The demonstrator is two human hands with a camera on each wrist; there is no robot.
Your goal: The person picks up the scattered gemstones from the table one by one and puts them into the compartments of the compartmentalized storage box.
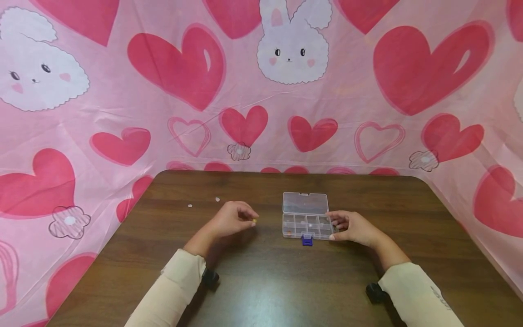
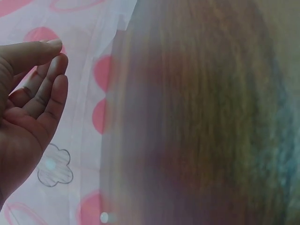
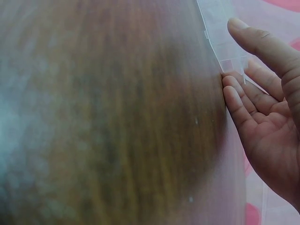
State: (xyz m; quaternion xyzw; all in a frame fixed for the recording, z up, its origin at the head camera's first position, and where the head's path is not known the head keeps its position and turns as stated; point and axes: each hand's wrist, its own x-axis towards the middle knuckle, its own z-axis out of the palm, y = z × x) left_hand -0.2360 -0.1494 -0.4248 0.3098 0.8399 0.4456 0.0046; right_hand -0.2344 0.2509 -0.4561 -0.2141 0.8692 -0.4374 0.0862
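Note:
A clear plastic compartment box (image 1: 307,226) lies on the table with its lid (image 1: 305,203) folded open toward the back. Its blue latch (image 1: 307,241) hangs at the front edge. A small orange piece (image 1: 289,233) sits in the front left compartment, and a small whitish piece shows near the middle. Left of the box, my left hand (image 1: 234,220) pinches a tiny yellow piece (image 1: 255,220) between thumb and fingertips. My right hand (image 1: 354,228) grips the right end of the box, thumb at the front corner and fingers behind. In the right wrist view, fingertips (image 3: 229,82) meet the box's edge.
Two small whitish pieces, one farther back (image 1: 217,199) and one more to the left (image 1: 189,205), lie on the brown wooden table (image 1: 261,281). A pink cloth with hearts and rabbits hangs behind and along both sides. Dark wrist straps show at both sleeves.

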